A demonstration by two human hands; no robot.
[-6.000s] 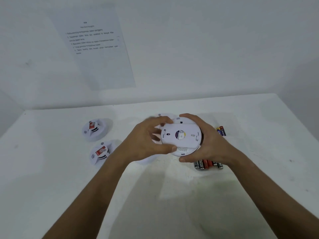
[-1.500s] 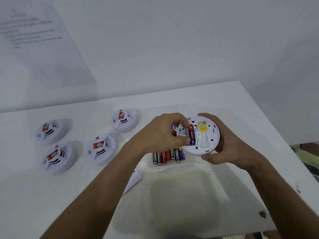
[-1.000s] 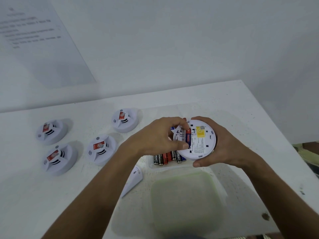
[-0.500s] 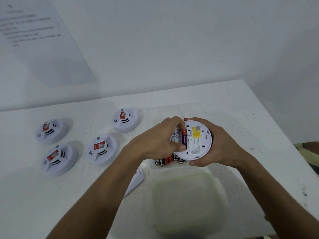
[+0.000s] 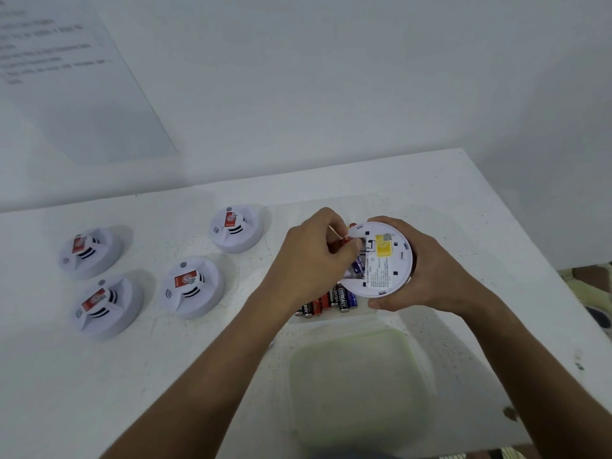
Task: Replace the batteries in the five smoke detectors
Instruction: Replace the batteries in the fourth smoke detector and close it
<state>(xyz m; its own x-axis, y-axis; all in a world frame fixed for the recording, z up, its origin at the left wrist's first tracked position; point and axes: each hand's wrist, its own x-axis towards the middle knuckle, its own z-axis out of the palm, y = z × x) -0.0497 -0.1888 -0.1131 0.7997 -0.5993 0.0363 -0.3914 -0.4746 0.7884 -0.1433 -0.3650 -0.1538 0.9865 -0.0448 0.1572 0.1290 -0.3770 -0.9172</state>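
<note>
Right hand (image 5: 427, 276): wrapped round the upturned detector (image 5: 381, 260), centre right of frame
Left hand (image 5: 311, 256): fingertips pinch what looks like a red battery (image 5: 341, 241) at the open compartment
Loose batteries (image 5: 328, 301): on table (image 5: 463, 200), just below the detector
Other detectors (image 5: 192, 286): four, left of frame

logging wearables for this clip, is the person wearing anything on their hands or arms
Nothing shows. The left hand and right hand are bare, with no gloves, rings, watch or bands in view. Both forearms are uncovered down to the frame's bottom edge, with no sleeve showing.
</note>
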